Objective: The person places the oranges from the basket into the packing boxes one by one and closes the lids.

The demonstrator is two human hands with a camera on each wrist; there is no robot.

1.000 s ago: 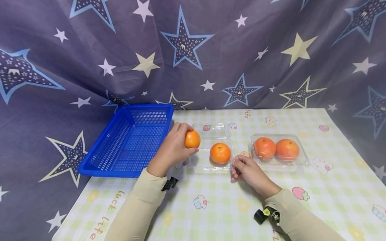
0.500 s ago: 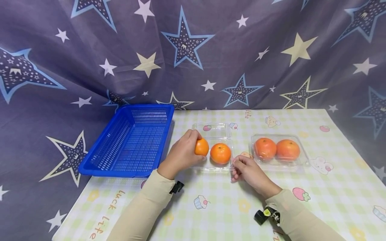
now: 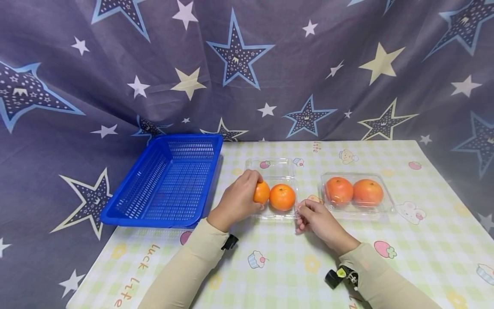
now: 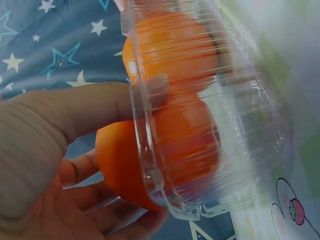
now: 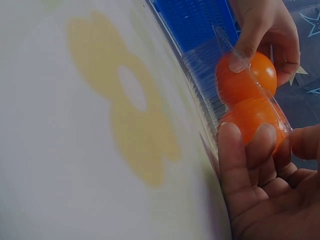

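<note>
In the head view my left hand (image 3: 239, 199) grips an orange (image 3: 261, 192) from its left side, low in an open clear plastic clamshell box (image 3: 278, 165). The left wrist view has the thumb inside the box wall, with fingers curled under the held orange (image 4: 117, 150). A second orange (image 3: 282, 197) sits right beside it in the same box. My right hand (image 3: 320, 219) pinches the box's right front edge between thumb and fingers, as the right wrist view also has it. The lid lies folded back, away from me.
A blue perforated basket (image 3: 212, 180) stands on the left, holding nothing. To the right is a closed clear box (image 3: 380, 210) with two reddish-orange fruits (image 3: 368, 192). A checked cloth (image 3: 281, 283) covers the table; a starry curtain (image 3: 270, 98) hangs behind.
My left hand has carried its orange rightward and down into the box, up beside the second orange. The right hand has stayed at the box edge.
</note>
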